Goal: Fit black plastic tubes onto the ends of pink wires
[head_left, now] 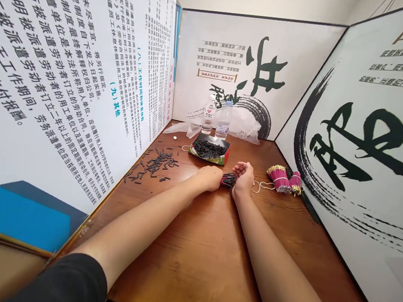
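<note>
My left hand (210, 178) is closed around a bundle of thin magenta sticks with black ends (228, 179), which stick out to the right. My right hand (244, 177) is cupped at those black ends, its palm turned to the left and its fingers loosely curled and apart. Whether its palm touches the tips I cannot tell. Just behind my hands stands a small open carton (209, 150) filled with short black pieces. To the left, many similar black pieces (155, 164) lie scattered on the wooden table (189, 265).
Right of my hands lie a large banded bundle of magenta sticks (278, 178), a smaller one (295, 183) and a pale elastic loop (263, 185). Two water bottles (223, 120) and a clear plastic bag (249, 127) stand behind the carton. Printed panels (196, 30) enclose three sides.
</note>
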The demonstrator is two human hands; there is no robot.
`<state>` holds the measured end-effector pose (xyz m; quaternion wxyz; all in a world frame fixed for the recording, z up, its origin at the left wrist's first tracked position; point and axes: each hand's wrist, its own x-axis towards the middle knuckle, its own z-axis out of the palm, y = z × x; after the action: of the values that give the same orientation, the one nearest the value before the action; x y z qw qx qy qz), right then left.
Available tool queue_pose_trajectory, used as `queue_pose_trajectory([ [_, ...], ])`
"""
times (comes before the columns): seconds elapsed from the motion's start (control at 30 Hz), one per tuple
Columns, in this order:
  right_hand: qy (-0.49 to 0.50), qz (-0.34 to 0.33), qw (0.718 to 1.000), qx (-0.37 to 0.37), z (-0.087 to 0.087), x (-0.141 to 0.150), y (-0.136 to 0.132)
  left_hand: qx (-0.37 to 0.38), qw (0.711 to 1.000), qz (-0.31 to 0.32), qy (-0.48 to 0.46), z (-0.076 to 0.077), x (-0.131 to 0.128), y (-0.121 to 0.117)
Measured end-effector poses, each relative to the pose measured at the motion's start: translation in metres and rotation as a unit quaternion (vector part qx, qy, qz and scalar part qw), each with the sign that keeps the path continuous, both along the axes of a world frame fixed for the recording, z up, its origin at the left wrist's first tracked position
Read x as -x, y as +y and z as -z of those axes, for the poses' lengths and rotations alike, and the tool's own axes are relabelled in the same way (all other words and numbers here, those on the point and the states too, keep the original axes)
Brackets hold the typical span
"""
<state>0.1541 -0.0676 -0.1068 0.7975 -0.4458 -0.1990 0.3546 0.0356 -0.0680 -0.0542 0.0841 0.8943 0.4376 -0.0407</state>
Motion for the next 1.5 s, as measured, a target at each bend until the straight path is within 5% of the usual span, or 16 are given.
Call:
queue_pose_trajectory([
  [0.5,-0.009,-0.004,1.0,0.007,0.002,-0.002,0.001,0.019,0.999,-0.014,-0.034,0.008,-0.001,0.006],
  [0.67,-0.002,-0.008,1.0,0.014,0.003,-0.005,0.001,0.037,0.987,-0.045,-0.148,0.012,0.017,0.015],
  [0.83,0.016,0.0,1.0,0.004,0.003,-0.004,0.002,0.157,0.93,-0.039,-0.331,0.015,0.038,0.023],
  [1.03,-0.003,-0.002,1.0,0.007,0.004,-0.003,0.002,0.306,0.791,-0.095,-0.521,0.023,0.05,0.025],
  [1.23,-0.022,-0.003,1.0,0.002,0.007,-0.003,0.002,0.322,0.797,-0.104,-0.501,0.001,0.055,0.011],
  [1.5,-0.097,-0.003,0.995,-0.003,0.01,-0.001,0.004,0.399,0.688,-0.14,-0.59,-0.002,0.061,0.003],
])
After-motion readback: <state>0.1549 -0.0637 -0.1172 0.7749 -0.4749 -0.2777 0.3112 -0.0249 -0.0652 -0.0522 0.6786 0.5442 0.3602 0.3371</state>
